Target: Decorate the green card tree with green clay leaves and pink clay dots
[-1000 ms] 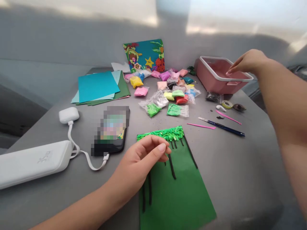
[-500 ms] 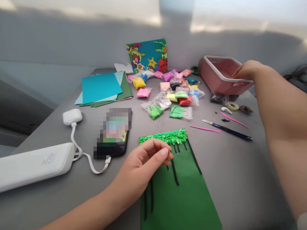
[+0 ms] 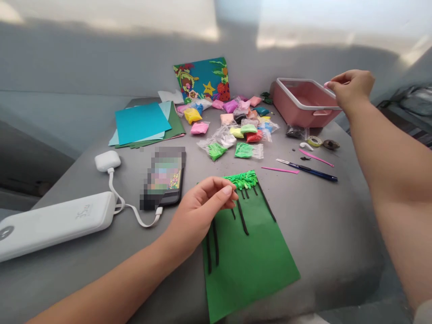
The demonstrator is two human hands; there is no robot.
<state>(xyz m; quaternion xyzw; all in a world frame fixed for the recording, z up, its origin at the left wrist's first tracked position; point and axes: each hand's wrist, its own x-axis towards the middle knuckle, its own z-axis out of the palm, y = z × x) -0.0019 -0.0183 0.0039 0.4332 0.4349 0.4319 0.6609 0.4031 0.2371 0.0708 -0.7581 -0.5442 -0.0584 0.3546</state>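
The left hand (image 3: 199,211) rests on the green card (image 3: 249,256), fingertips loosely together beside the light-green clay leaves (image 3: 243,179); black strips run below. The right hand (image 3: 351,87) pinches the pink tub (image 3: 303,101) rim. Most card remains bare.

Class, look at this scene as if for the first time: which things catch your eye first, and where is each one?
The green sheet at the near edge of the grey table stands out, with black strips and bright green leaf pieces; the left hand hovers at its upper left corner. Behind it lies a heap of colourful clay bags. At far right, the right hand pinches the rim of a pink tub.
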